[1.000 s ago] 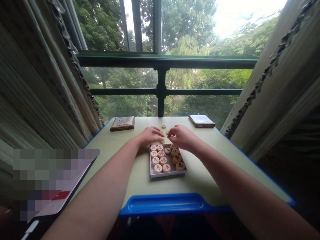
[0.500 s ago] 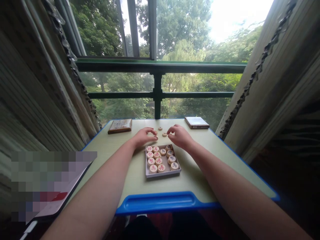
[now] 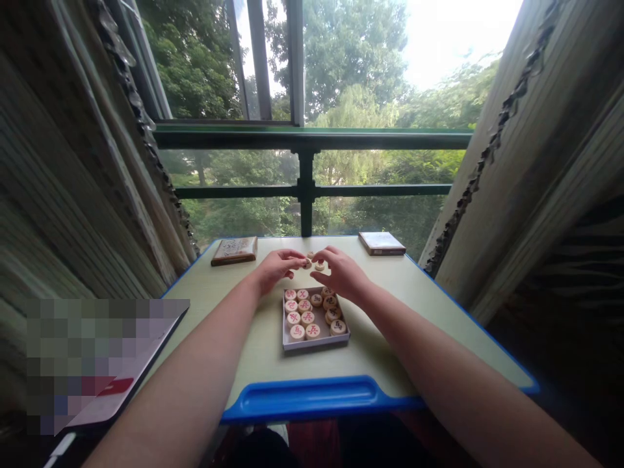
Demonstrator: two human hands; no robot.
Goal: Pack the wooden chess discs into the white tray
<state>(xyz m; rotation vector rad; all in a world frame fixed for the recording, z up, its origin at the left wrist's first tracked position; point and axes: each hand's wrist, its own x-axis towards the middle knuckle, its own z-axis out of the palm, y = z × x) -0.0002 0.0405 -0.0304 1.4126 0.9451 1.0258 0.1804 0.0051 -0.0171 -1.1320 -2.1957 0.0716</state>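
Left hand touched to a small round piece, right hand spread.
Whether the small round piece is pinched cannot be told; it is seen at the left fingertips. Another piece is seen in the right finger-thumb gap. Both should be light, hard and a bit slippery, best held by the rim.

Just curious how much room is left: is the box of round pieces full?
Partly full: the box shows bare floor between its red-marked pieces and black-marked pieces.
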